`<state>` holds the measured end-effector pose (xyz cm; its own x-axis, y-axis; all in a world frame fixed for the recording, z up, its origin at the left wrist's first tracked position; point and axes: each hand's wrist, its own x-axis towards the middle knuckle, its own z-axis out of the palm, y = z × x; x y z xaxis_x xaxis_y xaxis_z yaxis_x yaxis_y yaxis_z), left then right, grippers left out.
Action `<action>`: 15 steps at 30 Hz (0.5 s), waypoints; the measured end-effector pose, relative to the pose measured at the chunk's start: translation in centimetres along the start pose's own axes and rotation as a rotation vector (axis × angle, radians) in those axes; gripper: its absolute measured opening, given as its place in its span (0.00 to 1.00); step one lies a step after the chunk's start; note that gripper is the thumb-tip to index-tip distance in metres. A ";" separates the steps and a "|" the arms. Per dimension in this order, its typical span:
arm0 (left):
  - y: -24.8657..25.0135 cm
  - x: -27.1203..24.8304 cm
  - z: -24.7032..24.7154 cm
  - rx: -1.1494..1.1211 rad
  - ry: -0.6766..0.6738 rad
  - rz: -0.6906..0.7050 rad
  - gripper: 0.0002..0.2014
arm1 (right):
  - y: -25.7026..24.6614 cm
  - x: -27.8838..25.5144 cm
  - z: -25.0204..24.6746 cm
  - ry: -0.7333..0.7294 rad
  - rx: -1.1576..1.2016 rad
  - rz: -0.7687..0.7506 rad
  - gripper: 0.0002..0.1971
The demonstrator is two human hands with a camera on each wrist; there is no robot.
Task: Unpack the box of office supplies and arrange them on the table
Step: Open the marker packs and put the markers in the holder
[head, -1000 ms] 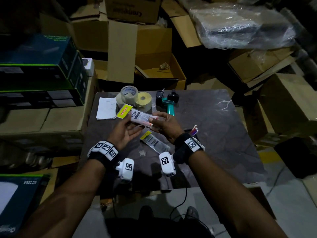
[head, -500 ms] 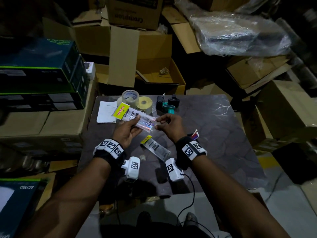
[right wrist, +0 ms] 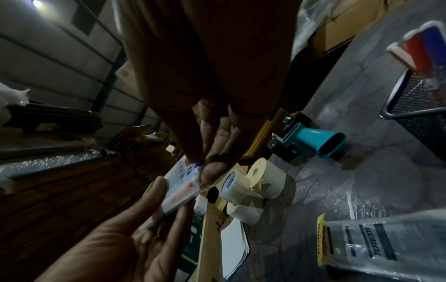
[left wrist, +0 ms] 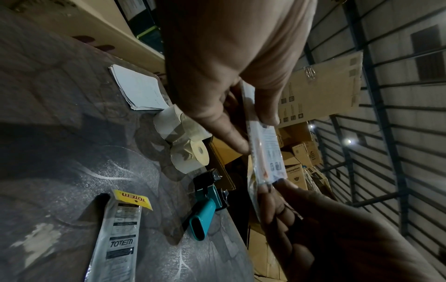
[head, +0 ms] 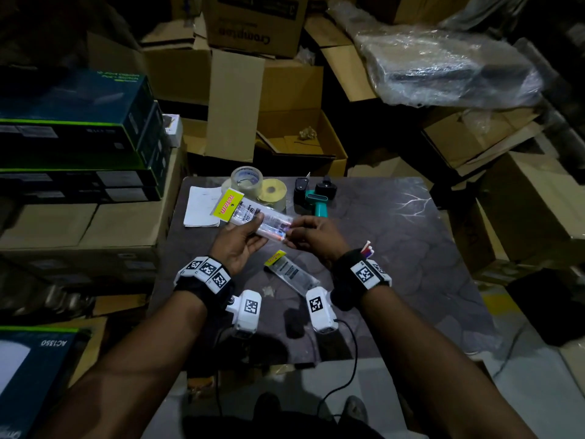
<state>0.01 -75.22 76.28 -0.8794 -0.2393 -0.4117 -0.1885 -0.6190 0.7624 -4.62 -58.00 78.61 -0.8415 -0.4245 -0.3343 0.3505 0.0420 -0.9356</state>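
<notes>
Above the dark table (head: 411, 264) both hands hold a clear pen packet (head: 253, 217) with a yellow TOTEM header. My left hand (head: 240, 242) grips its middle between thumb and fingers. My right hand (head: 304, 236) pinches its near end (right wrist: 193, 177). From the left wrist the held packet (left wrist: 265, 152) shows edge-on. A second TOTEM packet (head: 289, 270) lies flat on the table below the hands. The open cardboard box (head: 297, 134) stands behind the table.
At the table's far edge lie a white paper pad (head: 201, 207), tape rolls (head: 250, 180), a yellow roll (head: 272, 193) and a teal tape dispenser (head: 319, 201). A mesh holder with pens (head: 367, 248) stands by my right wrist. Stacked cartons surround the table.
Both hands have lifted the packet slightly toward the far side of the table. My left hand has closed round its middle, and the right hand has slid to its near end.
</notes>
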 end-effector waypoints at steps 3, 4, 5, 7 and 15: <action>0.0 -0.1 0.5 0.028 -0.019 -0.008 0.08 | 0.0 -0.1 -0.1 0.022 0.047 -0.020 0.06; -0.1 0.0 0.7 0.033 -0.025 -0.014 0.08 | 0.0 -0.1 -0.1 0.033 0.049 -0.032 0.06; 0.0 0.2 0.8 0.030 -0.029 -0.024 0.08 | 0.0 -0.1 0.0 0.046 0.054 -0.038 0.05; 0.1 0.4 0.9 0.014 -0.038 -0.041 0.11 | 0.0 -0.1 0.0 0.066 0.084 -0.046 0.03; 0.0 1.6 1.3 -0.022 0.027 -0.053 0.06 | 0.5 -0.5 -1.5 0.107 0.216 -0.042 0.16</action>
<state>-1.98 -74.62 76.25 -0.8560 -0.2260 -0.4649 -0.2246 -0.6476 0.7281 -4.61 -56.40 78.14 -0.8919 -0.3233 -0.3161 0.3841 -0.1728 -0.9070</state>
